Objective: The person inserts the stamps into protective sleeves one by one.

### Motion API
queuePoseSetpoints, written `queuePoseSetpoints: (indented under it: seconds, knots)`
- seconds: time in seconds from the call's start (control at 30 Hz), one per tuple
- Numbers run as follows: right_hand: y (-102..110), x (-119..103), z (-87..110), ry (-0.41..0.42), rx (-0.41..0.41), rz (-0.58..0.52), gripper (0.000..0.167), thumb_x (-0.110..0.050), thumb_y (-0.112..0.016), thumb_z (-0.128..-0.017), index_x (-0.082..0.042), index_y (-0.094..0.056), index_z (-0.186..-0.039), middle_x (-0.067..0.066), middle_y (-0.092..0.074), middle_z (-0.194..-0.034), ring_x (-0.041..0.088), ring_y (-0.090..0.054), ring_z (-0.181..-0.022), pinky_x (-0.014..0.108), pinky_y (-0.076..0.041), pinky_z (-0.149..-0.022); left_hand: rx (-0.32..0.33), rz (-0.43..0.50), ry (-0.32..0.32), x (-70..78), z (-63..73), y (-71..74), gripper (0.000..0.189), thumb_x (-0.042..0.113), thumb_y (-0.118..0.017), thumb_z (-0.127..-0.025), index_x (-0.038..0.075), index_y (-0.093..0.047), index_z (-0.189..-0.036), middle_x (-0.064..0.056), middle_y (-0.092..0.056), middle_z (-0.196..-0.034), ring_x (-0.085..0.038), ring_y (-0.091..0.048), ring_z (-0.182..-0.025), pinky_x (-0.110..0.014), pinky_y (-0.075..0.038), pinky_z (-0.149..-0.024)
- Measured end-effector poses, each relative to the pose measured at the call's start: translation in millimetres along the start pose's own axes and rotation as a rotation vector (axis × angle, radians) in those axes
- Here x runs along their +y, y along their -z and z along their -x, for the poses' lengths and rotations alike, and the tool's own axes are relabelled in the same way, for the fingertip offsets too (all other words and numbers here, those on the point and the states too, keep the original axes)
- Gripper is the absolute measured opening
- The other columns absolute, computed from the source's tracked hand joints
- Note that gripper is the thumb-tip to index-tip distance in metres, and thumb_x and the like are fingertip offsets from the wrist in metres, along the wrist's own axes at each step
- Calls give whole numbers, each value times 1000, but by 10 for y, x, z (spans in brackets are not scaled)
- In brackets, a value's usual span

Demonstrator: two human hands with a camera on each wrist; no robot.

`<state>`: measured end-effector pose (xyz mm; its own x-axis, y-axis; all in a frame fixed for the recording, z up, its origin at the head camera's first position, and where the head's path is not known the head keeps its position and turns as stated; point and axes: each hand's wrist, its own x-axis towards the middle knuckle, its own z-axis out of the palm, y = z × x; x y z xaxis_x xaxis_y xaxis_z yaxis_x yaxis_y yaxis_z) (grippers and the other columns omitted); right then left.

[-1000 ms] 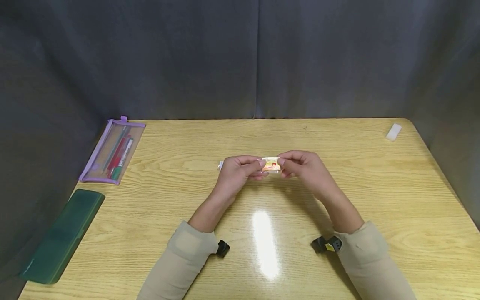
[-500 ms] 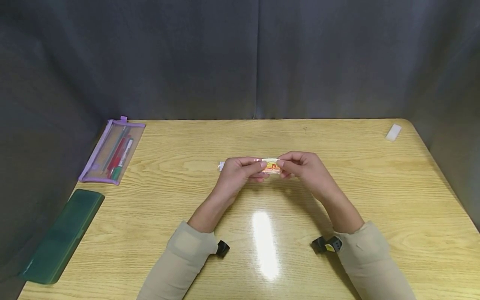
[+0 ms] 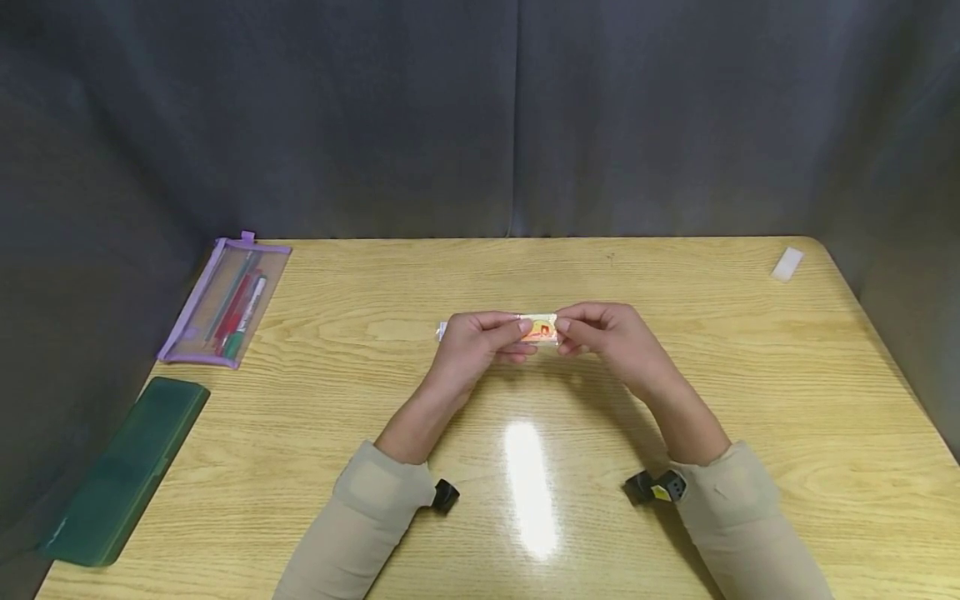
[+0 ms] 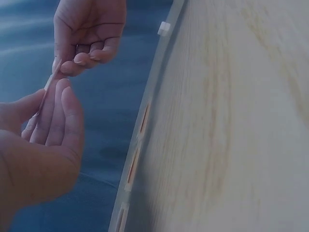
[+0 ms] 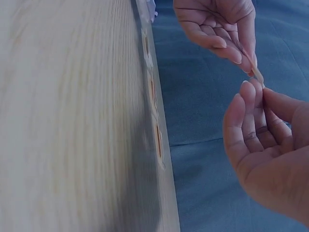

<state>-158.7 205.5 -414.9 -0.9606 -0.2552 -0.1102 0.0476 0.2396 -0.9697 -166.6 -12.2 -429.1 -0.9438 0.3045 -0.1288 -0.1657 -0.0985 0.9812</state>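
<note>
In the head view, my left hand and right hand meet over the middle of the table. Between them is a small flat printed piece, pale with yellow and red print. My left thumb and fingers pinch its left part, which they hide; my right thumb and fingers pinch its right end. Seen edge-on in the left wrist view, the piece looks very thin. A whitish end of something shows beside my left hand, the rest hidden behind it. What kind of piece I hold is unclear.
A purple-edged mesh pouch with pens lies far left, a dark green case in front of it. A white block sits far right. Thin pale things with reddish middles, such as one flat strip, lie in line on the table.
The printed piece has tilted slightly between my fingers, so its glare and visible print differ. Both hands stay in nearly the same place.
</note>
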Motion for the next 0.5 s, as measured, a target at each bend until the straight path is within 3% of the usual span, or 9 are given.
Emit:
queuePoseSetpoints:
  seconds: [0.27, 0.5]
  knots:
    - [-14, -5, -6, -8, 1, 11, 27, -16, -61, -103, 7, -69, -115, 8, -70, -101, 11, -69, -82, 33, -61, -85, -11, -7, -13, 3, 4, -16, 25, 14, -72, -96, -8, -74, -107, -28, -72, -109, -11, -76, -76, -35, -64, -77]
    - [-28, 5, -8, -18, 5, 49, 26, -21, -63, -102, 3, -69, -110, 8, -69, -96, 15, -68, -83, 40, -60, -87, -18, -6, 1, -17, 12, -38, 24, 14, -70, -96, -8, -74, -107, -11, -74, -101, -13, -76, -77, -33, -64, -75]
